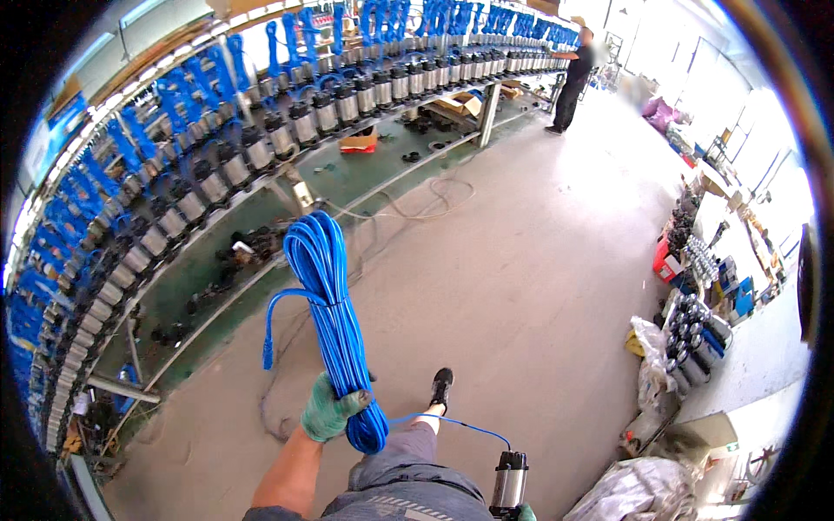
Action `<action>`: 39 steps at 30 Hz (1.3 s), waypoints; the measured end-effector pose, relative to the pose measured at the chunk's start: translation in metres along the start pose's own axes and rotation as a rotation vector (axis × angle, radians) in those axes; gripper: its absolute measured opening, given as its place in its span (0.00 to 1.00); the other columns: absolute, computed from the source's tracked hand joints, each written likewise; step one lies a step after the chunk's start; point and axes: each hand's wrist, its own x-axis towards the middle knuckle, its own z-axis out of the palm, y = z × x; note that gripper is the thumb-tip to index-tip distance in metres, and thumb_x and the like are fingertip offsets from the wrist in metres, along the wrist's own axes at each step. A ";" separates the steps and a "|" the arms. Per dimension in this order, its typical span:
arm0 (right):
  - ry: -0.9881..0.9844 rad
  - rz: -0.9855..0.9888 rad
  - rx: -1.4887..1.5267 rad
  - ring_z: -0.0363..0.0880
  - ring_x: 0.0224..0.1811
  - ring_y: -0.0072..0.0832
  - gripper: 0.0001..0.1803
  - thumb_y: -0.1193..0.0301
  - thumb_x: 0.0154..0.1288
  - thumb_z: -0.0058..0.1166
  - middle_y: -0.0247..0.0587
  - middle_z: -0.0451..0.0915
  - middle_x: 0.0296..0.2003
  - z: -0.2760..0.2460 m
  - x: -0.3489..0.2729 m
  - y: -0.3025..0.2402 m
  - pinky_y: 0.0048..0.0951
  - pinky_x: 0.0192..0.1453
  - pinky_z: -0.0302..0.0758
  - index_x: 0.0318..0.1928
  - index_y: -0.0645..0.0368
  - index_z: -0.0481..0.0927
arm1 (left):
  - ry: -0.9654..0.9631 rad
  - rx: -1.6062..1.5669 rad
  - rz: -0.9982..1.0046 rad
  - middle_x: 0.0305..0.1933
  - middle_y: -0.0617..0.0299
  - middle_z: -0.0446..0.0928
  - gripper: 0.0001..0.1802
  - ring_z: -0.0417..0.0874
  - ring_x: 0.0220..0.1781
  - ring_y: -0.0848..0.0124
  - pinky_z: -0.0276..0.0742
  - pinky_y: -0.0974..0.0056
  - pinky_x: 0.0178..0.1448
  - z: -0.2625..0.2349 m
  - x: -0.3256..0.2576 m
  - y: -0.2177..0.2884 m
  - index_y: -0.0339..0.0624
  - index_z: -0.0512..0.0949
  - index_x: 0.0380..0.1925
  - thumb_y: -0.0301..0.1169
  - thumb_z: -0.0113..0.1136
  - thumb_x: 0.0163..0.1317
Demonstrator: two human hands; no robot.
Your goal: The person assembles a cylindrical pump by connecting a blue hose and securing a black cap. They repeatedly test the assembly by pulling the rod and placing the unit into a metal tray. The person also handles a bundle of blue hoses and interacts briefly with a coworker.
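Observation:
A green glove covers my left hand (328, 410), whose fingers are wrapped round the lower part of a coiled blue cable (334, 321). The bundle is long and tied near its middle, and a loose end hangs off its left side. From the bundle's bottom a single strand runs right to a steel, black-topped submersible pump (511, 482). That pump is held upright at my right side. Only a bit of my gloved right hand (526, 513) shows, against the pump's lower side at the frame's bottom edge; most of its fingers are hidden.
On the left curves a long rack (488, 115) with rows of similar pumps and blue cable bundles. A person (573, 82) stands at its far end. A thin hose (408, 215) lies on the floor (512, 286). Stacked pumps (692, 343) and plastic sacks (638, 491) line the right.

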 end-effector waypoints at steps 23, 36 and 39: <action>0.159 0.059 0.074 0.77 0.19 0.42 0.21 0.75 0.67 0.48 0.46 0.75 0.26 0.255 0.448 -0.615 0.47 0.20 0.78 0.60 0.54 0.67 | -0.065 -0.006 0.006 0.42 0.60 0.81 0.25 0.81 0.39 0.73 0.80 0.63 0.43 0.348 0.861 0.020 0.33 0.77 0.54 0.31 0.72 0.58; 0.130 0.076 0.003 0.82 0.32 0.41 0.09 0.70 0.68 0.53 0.45 0.79 0.37 0.471 0.681 -0.986 0.45 0.38 0.85 0.47 0.57 0.78 | -0.065 0.162 0.153 0.37 0.62 0.80 0.26 0.80 0.34 0.72 0.79 0.63 0.39 0.499 1.366 -0.010 0.37 0.77 0.50 0.42 0.73 0.59; 0.188 0.102 0.271 0.80 0.35 0.40 0.07 0.69 0.67 0.53 0.43 0.79 0.32 0.541 0.715 -1.044 0.43 0.40 0.85 0.42 0.57 0.79 | -0.164 0.232 0.193 0.36 0.62 0.80 0.26 0.80 0.34 0.72 0.79 0.63 0.39 0.537 1.501 0.024 0.37 0.77 0.49 0.44 0.72 0.61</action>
